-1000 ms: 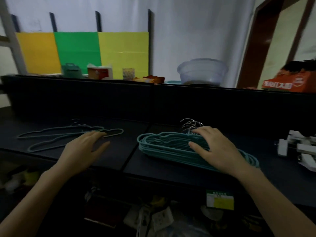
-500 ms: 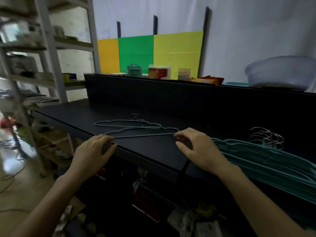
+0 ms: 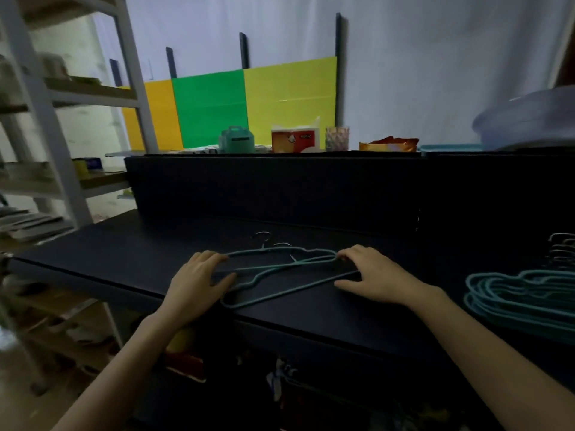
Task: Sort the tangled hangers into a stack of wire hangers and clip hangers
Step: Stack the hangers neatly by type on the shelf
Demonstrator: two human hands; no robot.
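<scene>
Two loose teal wire hangers (image 3: pixel 298 263) lie crossed on the black table (image 3: pixel 124 253), their metal hooks pointing away from me. My left hand (image 3: pixel 196 284) covers their left ends, wire running between thumb and fingers. My right hand (image 3: pixel 376 278) holds their right corner the same way. At the right edge of the view lies a stack of teal wire hangers (image 3: pixel 522 293), its bunched metal hooks (image 3: pixel 563 250) toward the back. I see no clip hangers.
A black raised ledge (image 3: pixel 280 181) runs behind the table and carries a teal box (image 3: pixel 236 140), a tissue box (image 3: pixel 295 140), a cup and a plastic basin (image 3: pixel 529 119). A metal shelf rack (image 3: pixel 56 144) stands to the left. Clutter sits under the table.
My view has swung left. My right hand left the stack and came to the right end of the two loose hangers; my left hand moved onto their left end.
</scene>
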